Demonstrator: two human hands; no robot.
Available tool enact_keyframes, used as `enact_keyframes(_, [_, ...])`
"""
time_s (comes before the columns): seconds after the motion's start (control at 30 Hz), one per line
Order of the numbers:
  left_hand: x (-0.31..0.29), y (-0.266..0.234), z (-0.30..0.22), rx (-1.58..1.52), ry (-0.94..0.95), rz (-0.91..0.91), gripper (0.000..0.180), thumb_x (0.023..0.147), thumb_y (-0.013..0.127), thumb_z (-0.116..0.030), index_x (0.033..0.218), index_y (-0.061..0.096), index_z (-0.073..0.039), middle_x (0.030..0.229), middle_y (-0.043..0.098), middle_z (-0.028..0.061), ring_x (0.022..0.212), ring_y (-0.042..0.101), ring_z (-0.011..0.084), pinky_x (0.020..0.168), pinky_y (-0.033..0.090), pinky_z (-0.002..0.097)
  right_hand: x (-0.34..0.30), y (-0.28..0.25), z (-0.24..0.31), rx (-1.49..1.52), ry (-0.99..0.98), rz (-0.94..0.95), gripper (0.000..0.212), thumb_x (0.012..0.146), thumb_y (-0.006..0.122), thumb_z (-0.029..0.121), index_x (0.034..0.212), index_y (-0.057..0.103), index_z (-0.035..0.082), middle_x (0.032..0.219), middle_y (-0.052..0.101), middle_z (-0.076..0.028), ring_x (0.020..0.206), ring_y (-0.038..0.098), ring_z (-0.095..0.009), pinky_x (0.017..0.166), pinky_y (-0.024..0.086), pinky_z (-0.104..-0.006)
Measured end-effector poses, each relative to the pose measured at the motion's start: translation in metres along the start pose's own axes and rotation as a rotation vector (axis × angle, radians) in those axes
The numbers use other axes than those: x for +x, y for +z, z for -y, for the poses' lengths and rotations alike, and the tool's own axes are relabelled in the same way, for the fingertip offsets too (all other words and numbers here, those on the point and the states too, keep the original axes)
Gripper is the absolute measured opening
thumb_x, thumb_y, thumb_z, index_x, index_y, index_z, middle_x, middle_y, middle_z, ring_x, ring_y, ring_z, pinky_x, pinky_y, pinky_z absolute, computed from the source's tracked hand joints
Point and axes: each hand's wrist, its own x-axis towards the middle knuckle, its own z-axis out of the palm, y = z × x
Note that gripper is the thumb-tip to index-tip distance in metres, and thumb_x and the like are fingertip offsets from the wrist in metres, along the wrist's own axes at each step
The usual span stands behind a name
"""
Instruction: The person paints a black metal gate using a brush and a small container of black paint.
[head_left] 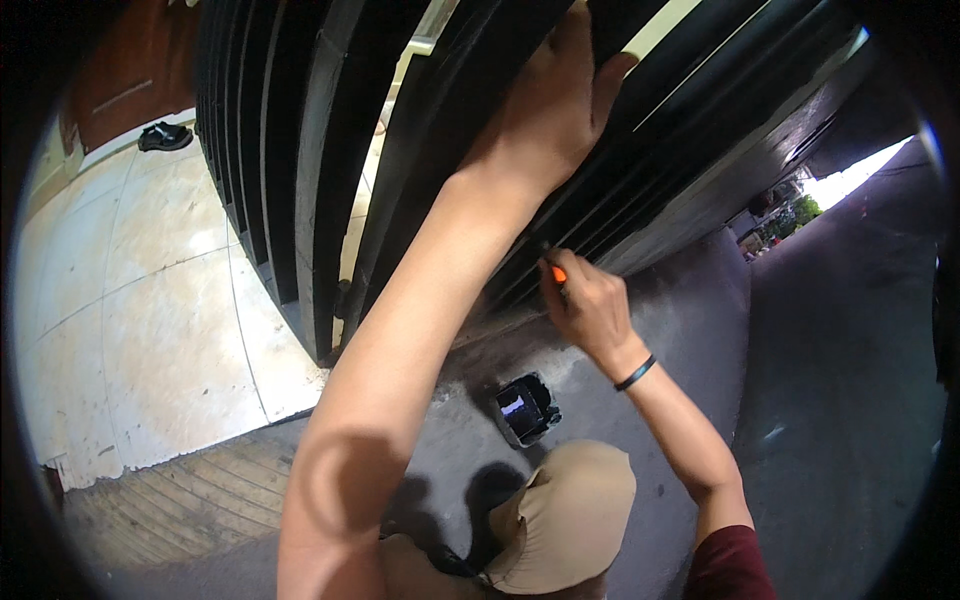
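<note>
My left hand [555,115] is high up on the black slatted gate [330,130], closed on one of its slats with the thumb apart. Part of its fingers is hidden at the slat's edge. Lower and to the right, my right hand [592,305] is closed around a paintbrush [558,273]; a bit of its orange handle shows, and its dark end is against the lower slats, hard to make out. On the ground below sits a small open container [526,409] smeared with black, with dark paint inside.
Pale floor tiles [170,300] stretch behind the gate on the left, with a black shoe [165,137] by a brown door [135,75]. A ridged concrete ramp [190,500] lies at lower left. My knee in tan cloth [570,510] is near the container. A grey road [830,370] runs along the right.
</note>
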Motion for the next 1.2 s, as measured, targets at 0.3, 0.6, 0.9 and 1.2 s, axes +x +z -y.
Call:
enact_keyframes(0.3, [-0.002, 0.015, 0.006, -0.022, 0.039, -0.097, 0.061, 0.114, 0.055, -0.044, 0.144, 0.057, 0.009, 0.139, 0.062, 0.0406, 0.126, 0.064, 0.0559, 0.114, 0.046, 0.0596, 0.000, -0.017, -0.007, 0.115, -0.152, -0.057, 0.020, 0.093, 0.082, -0.001, 0.110, 0.071, 0.001, 0.088, 0.075, -0.020, 0.074, 0.078, -0.030, 0.064, 0.061, -0.0380])
enact_keyframes(0.6, [-0.005, 0.012, 0.009, 0.031, 0.037, -0.098, 0.059, 0.113, 0.057, -0.042, 0.143, 0.057, 0.009, 0.135, 0.064, 0.0401, 0.123, 0.065, 0.0551, 0.111, 0.048, 0.0591, 0.002, -0.004, -0.009, 0.071, -0.121, -0.180, 0.017, 0.094, 0.084, 0.003, 0.107, 0.072, 0.003, 0.084, 0.074, -0.021, 0.074, 0.078, -0.035, 0.064, 0.061, -0.0380])
enact_keyframes(0.9, [-0.004, 0.009, 0.007, 0.046, 0.041, -0.106, 0.058, 0.112, 0.059, -0.041, 0.142, 0.057, 0.009, 0.130, 0.065, 0.0393, 0.120, 0.066, 0.0543, 0.109, 0.049, 0.0586, -0.001, 0.005, -0.008, 0.098, -0.058, -0.263, 0.019, 0.094, 0.083, 0.001, 0.109, 0.072, 0.003, 0.087, 0.073, -0.023, 0.074, 0.079, -0.034, 0.067, 0.062, -0.0379])
enact_keyframes(1.2, [-0.001, 0.006, 0.005, 0.063, 0.055, -0.105, 0.056, 0.112, 0.060, -0.039, 0.140, 0.058, 0.009, 0.125, 0.067, 0.0384, 0.116, 0.068, 0.0535, 0.106, 0.051, 0.0581, -0.028, 0.009, -0.007, -0.260, -0.299, -0.219, 0.026, 0.090, 0.075, 0.000, 0.116, 0.071, 0.002, 0.086, 0.067, -0.011, 0.073, 0.071, -0.024, 0.062, 0.059, -0.0361])
